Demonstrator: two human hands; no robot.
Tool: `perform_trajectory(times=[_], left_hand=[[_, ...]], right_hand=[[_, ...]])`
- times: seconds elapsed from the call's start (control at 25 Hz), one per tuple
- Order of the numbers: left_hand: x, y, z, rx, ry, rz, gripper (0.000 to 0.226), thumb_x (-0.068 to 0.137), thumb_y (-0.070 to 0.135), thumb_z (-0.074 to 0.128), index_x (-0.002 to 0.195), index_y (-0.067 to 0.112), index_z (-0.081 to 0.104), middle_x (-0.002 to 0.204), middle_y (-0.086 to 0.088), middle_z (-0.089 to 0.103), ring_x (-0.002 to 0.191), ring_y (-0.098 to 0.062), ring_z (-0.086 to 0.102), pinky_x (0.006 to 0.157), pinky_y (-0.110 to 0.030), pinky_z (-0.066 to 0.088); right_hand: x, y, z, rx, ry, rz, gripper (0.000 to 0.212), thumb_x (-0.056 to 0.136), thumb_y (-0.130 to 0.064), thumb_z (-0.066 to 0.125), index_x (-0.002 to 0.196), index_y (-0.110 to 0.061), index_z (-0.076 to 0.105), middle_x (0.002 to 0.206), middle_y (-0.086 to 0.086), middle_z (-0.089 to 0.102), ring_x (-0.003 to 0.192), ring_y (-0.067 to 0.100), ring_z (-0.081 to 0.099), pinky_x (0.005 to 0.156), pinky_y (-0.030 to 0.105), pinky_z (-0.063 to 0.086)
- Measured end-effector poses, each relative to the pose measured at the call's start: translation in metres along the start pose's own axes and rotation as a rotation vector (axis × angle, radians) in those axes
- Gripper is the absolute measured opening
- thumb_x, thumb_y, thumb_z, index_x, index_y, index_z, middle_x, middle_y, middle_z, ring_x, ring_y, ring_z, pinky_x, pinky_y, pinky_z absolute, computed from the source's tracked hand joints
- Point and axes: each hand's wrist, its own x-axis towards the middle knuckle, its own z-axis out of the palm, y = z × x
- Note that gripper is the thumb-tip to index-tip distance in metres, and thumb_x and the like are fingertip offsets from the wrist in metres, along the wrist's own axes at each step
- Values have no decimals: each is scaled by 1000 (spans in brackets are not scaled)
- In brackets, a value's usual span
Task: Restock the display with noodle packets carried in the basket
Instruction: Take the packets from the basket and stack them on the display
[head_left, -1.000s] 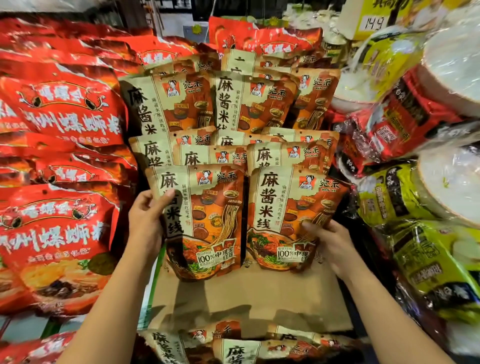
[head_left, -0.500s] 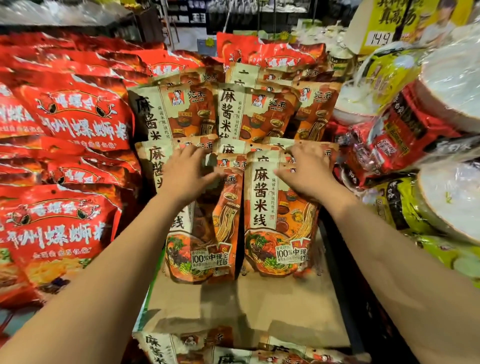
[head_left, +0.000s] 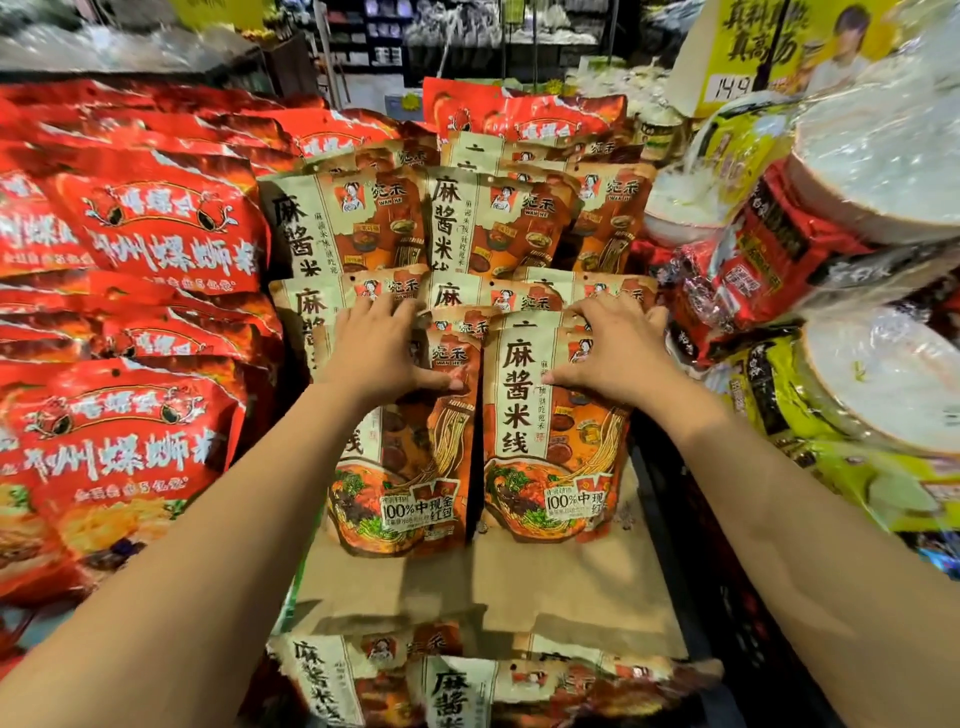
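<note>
I see both hands have climbed from the sides to the top edges: left hand (head_left: 382, 358) grips the left noodle packet (head_left: 410, 467), right hand (head_left: 613, 358) the right noodle packet (head_left: 550, 457), both standing on the display's cardboard shelf (head_left: 519, 587), nearly placed.

Single head-worn wide-angle view. It looked forward and down at a store display from close range. The left hand (head_left: 379, 353) and right hand (head_left: 613, 353) sat near frame centre, at arm's reach. Beige noodle packets (head_left: 550, 426) filled the middle. Red packets (head_left: 156, 234) ran off the left edge and wrapped bowls (head_left: 883, 156) crowded the right edge. The lens bent the frame edges. A store aisle (head_left: 467, 41) showed far off along the top.
</note>
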Motion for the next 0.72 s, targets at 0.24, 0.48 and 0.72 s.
perform_trajectory(times=[0.24, 0.48, 0.72], left_hand=[[-51, -20, -23, -131, 192, 161, 86, 67, 88, 45, 115, 19, 64, 107, -3, 60, 104, -25, 50, 86, -37, 26], [-60, -20, -47, -363, 128, 195, 40, 99, 46, 48, 111, 14, 69, 95, -4, 72, 85, -22, 65, 71, -32, 49], [-1, 10, -48, -582, 47, 163, 34, 95, 31, 62, 125, 16, 61, 121, -2, 65, 110, -17, 60, 96, -38, 50]], right_hand=[[-50, -5, -16, 2, 138, 15, 55, 81, -69, 57, 114, -24, 62, 118, -2, 61, 118, 22, 43, 91, 41, 18], [-68, -12, -27, 254, 63, 49, 60, 88, -73, 37, 96, -21, 65, 92, -3, 63, 99, 21, 53, 100, 49, 35], [-2, 5, -46, 344, 16, 64, 39, 94, -32, 62, 128, -15, 56, 115, 4, 62, 109, 27, 57, 87, 32, 45]])
